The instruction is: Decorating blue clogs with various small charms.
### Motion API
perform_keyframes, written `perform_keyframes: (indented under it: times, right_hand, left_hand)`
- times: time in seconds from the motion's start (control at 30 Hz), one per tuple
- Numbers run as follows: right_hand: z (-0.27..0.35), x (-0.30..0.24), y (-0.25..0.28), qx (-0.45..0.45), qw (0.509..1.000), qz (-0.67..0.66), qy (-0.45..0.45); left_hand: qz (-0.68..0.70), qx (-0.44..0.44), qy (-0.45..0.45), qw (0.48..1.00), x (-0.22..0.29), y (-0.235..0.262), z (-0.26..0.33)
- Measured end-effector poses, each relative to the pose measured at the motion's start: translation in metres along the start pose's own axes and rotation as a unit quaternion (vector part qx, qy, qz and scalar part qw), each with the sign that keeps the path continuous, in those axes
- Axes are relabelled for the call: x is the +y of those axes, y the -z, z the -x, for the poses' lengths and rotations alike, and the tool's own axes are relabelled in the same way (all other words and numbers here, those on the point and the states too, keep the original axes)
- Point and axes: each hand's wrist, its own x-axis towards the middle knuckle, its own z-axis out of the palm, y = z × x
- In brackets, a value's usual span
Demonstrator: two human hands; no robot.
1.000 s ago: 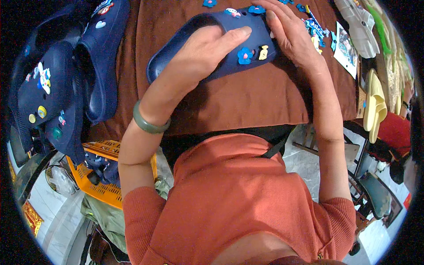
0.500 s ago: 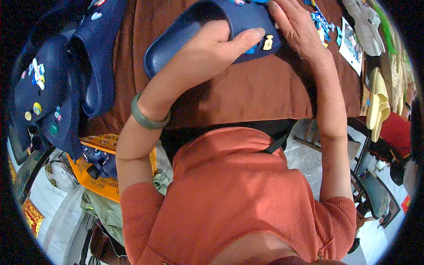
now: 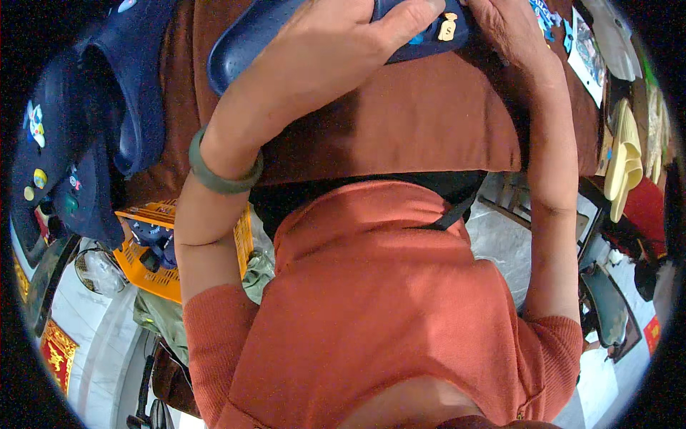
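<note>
A dark blue foam clog [image 3: 246, 43] lies on the brown cloth [image 3: 400, 129] at the top of the view. My left hand [image 3: 336, 36] holds it, fingers down inside the opening and thumb over its upper. Next to that thumb sits a cream money-bag charm [image 3: 448, 27], with a bit of a blue charm beside it. At the toe end is my right hand [image 3: 518, 32], close against the clog. The upper edge of the picture cuts off its fingers, so their grip and anything in them stay hidden.
More blue clogs with charms [image 3: 132, 93] stand at the left. A photo card [image 3: 587, 57] and small blue charms lie at the right, near a whitish clog [image 3: 614, 36]. Pale yellow slippers [image 3: 625, 161] are at the right edge. An orange basket [image 3: 153, 275] stands below left.
The view has shifted, so the clog and both hands sit higher in the picture and the toe is now cut off. My left hand keeps its hold on the clog.
</note>
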Motion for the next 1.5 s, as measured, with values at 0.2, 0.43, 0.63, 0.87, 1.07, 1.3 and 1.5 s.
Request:
perform_keyframes:
  times: [0.2,0.43,0.63,0.87,1.07,1.3,1.5]
  right_hand:
    - [-0.001,0.008,-0.008,0.017,1.0,-0.013,0.02]
    - [0.0,0.001,-0.005,-0.011,1.0,-0.002,-0.007]
    - [0.0,-0.002,0.0,-0.009,1.0,-0.003,-0.003]
    - [0.001,-0.004,-0.001,0.0,0.998,-0.047,-0.041]
    - [-0.001,0.005,-0.007,0.022,0.998,-0.062,-0.004]
    - [-0.003,0.012,0.015,-0.05,0.982,-0.173,-0.053]
    - [0.0,-0.007,0.0,0.021,0.963,-0.251,-0.091]
  left_hand:
    - [-0.072,-0.007,-0.022,0.997,0.0,0.0,0.002]
    - [-0.081,-0.005,-0.021,0.996,0.001,-0.001,0.004]
    - [-0.056,-0.007,-0.017,0.998,0.002,0.002,0.002]
    - [-0.051,-0.024,-0.014,0.998,0.002,0.004,0.001]
    - [-0.059,-0.031,-0.011,0.998,0.002,0.006,0.002]
    - [0.04,-0.052,0.002,0.998,-0.011,-0.001,0.001]
    - [0.369,-0.059,0.172,0.911,-0.003,0.001,-0.009]
